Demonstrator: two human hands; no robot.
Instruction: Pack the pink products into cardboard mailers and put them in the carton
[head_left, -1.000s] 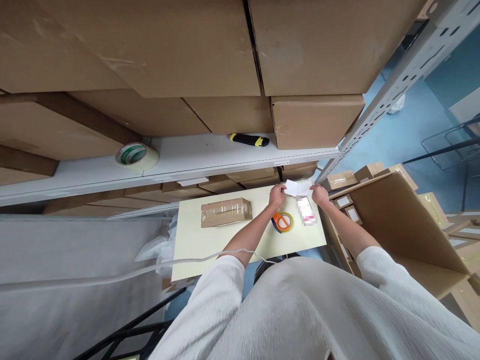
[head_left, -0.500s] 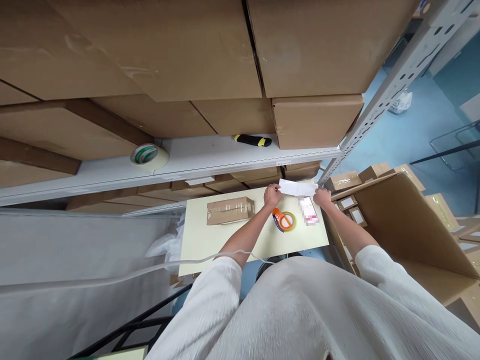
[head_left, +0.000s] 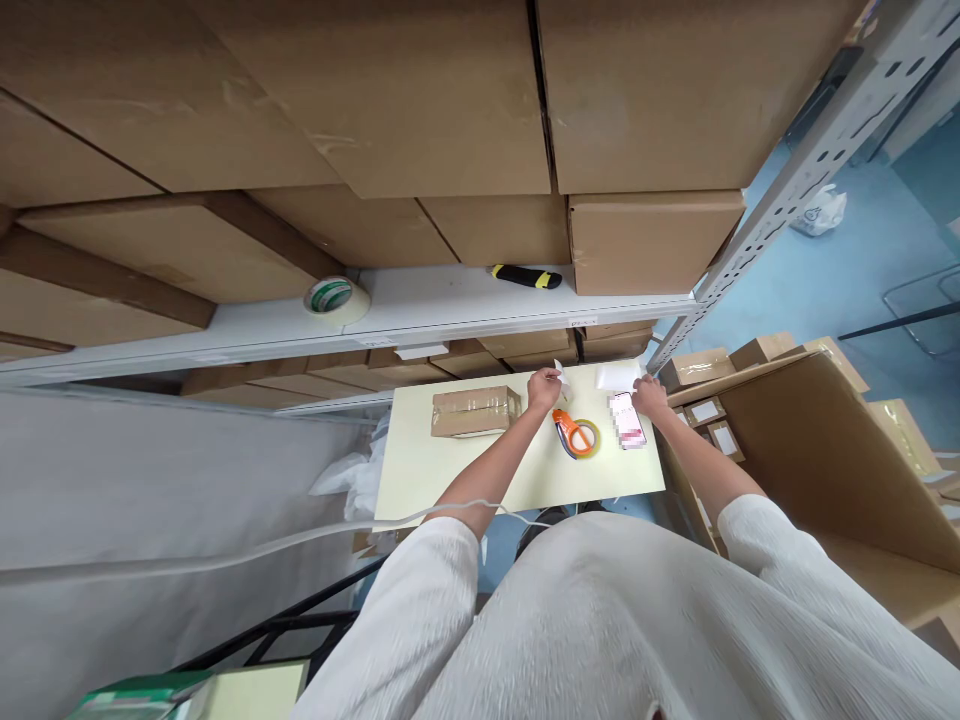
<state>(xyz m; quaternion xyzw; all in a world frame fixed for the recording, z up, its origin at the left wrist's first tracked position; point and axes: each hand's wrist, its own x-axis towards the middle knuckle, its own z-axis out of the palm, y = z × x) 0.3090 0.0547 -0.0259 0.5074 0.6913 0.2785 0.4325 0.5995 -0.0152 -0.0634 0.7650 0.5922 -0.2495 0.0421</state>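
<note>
My left hand (head_left: 544,388) pinches a small white piece of paper (head_left: 562,378) that is partly hidden by the fingers. On the right, my right hand (head_left: 649,395) is closed on the end of a wider white paper slip (head_left: 618,377) at the far edge of the table. The two pieces are apart. Just below my right hand lies a phone (head_left: 628,420) with a lit screen. An orange tape dispenser (head_left: 576,435) rests between my forearms. To the left of my left hand is a taped cardboard box (head_left: 472,411).
The pale table (head_left: 409,480) stands against a metal shelf (head_left: 450,310) of cartons. On that shelf are a tape roll (head_left: 336,299) and a black-and-yellow utility knife (head_left: 526,277). A large open carton (head_left: 810,440) stands at right. A white cable (head_left: 300,543) crosses near my left arm.
The white paper stretched between both hands is now two separate pieces, a small one at my left hand and a wider one at my right. The view has shifted slightly left.
</note>
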